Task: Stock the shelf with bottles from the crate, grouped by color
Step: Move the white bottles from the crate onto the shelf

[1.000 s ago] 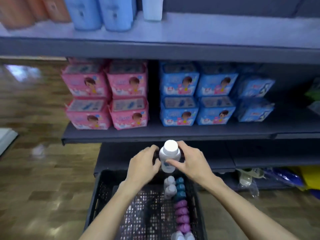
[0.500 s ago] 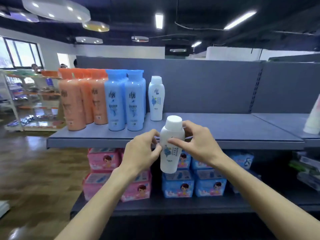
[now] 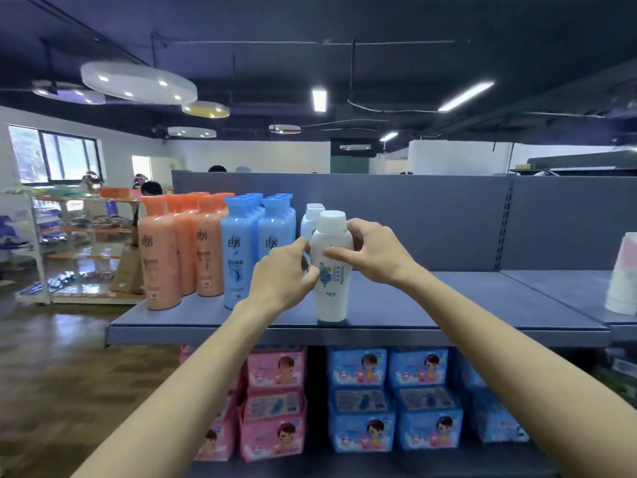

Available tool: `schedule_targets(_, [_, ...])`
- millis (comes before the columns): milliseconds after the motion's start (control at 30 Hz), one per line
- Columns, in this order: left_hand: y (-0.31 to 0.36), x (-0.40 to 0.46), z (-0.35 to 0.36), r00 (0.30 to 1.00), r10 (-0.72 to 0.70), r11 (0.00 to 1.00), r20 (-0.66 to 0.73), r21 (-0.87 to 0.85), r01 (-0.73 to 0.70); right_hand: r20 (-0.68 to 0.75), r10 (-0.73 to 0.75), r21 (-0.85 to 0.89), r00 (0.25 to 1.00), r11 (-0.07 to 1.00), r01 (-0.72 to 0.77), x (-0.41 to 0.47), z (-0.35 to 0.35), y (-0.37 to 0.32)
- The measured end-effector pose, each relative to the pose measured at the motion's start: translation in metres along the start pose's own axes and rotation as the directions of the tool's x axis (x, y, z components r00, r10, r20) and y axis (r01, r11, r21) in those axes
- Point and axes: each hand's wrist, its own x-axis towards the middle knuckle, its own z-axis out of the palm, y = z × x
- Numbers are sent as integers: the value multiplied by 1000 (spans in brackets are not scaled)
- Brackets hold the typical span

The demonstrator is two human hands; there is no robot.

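White bottle [image 3: 331, 270] stands upright near the shelf [image 3: 413, 305] front edge, clamped between both hands: left hand [image 3: 282, 274] at its 9 o'clock, right hand [image 3: 374, 251] at 3 o'clock. Behind, more white bottles [image 3: 309, 222]; blue bottles [image 3: 241, 250] and orange bottles [image 3: 165, 257] stand toward 9 o'clock.

We hold a white bottle [image 3: 331, 270] upright on the shelf [image 3: 448, 305].
Our left hand [image 3: 282, 274] and right hand [image 3: 372, 250] grip its sides, white bottles [image 3: 310, 222] just behind, blue bottles [image 3: 256, 246] and orange bottles [image 3: 179, 246] leftward.
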Motion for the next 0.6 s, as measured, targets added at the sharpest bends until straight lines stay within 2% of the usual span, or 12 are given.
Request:
schedule_targets(200, [-13, 0, 18, 997, -49, 999, 62, 7, 49, 8, 111, 37, 994, 993, -111, 8, 22, 13])
schedule_targets(333, [-20, -12, 33, 996, -50, 999, 75, 9, 50, 81, 179, 61, 980, 981, -185, -8, 39, 26])
schedule_targets(600, [-27, -15, 38, 995, -41, 998, 96, 47, 37, 168, 215, 64, 962, 971, -228, -18, 56, 41])
